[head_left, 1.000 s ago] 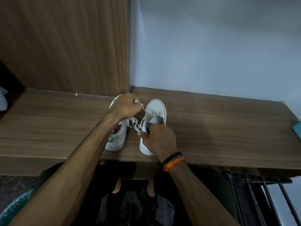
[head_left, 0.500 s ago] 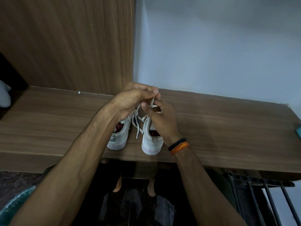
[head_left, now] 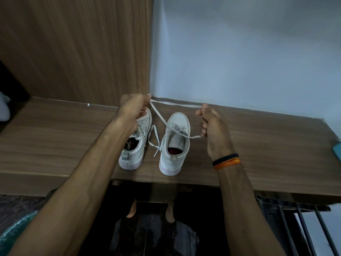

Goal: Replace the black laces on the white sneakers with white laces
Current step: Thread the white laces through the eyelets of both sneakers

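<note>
Two white sneakers stand side by side on the wooden shelf (head_left: 258,145), heels toward me. The right sneaker (head_left: 175,145) carries a white lace (head_left: 160,117). My left hand (head_left: 132,108) pinches one end of that lace above the left sneaker (head_left: 134,150) and partly hides its toe. My right hand (head_left: 212,126) grips the lace to the right of the right sneaker. The lace runs taut from hand to hand and down to the top eyelets. Loose white lace ends (head_left: 155,141) from the left sneaker lie between the two shoes.
A wood panel (head_left: 73,48) rises behind the shelf on the left, a pale wall (head_left: 239,52) on the right. A teal object (head_left: 336,148) sits at the shelf's right edge. A black metal rack (head_left: 295,218) stands below right. My bare feet show under the shelf.
My hands were close together over the right sneaker. They have now moved apart, left hand to the left and right hand to the right, drawing the white lace out taut.
</note>
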